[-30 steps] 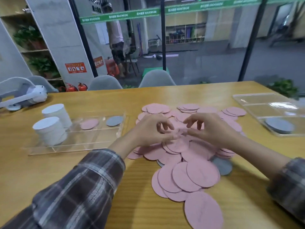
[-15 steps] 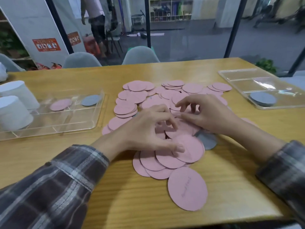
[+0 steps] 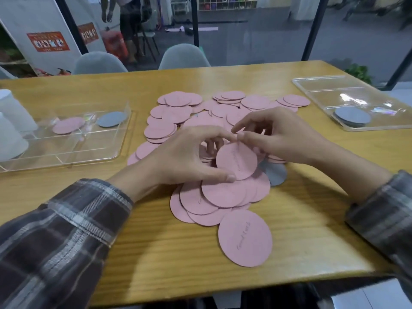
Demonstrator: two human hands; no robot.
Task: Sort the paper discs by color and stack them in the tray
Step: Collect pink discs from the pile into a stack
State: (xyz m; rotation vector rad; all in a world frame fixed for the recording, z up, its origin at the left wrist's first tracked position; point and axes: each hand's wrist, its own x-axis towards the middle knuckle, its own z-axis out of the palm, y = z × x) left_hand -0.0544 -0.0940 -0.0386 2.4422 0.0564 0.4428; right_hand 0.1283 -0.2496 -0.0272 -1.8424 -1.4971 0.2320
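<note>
A person's left hand [image 3: 187,157] is clamping a pink disc [image 3: 236,161] between thumb below and forefinger above, over the pile of pink discs [image 3: 178,117] at the middle of the wooden table [image 3: 156,253]. The right hand [image 3: 281,139], fingers loosely apart, is touching the disc's top edge with its thumb; whether it is pinching cannot be told. A grey disc [image 3: 275,173] is peeking out at the pile's 4 o'clock. The left tray [image 3: 66,152] is sitting at 9 o'clock, and the right tray [image 3: 323,90] at 2 o'clock.

Left hand [image 3: 185,157], right hand [image 3: 283,139], fingers [image 3: 214,132] curled
</note>
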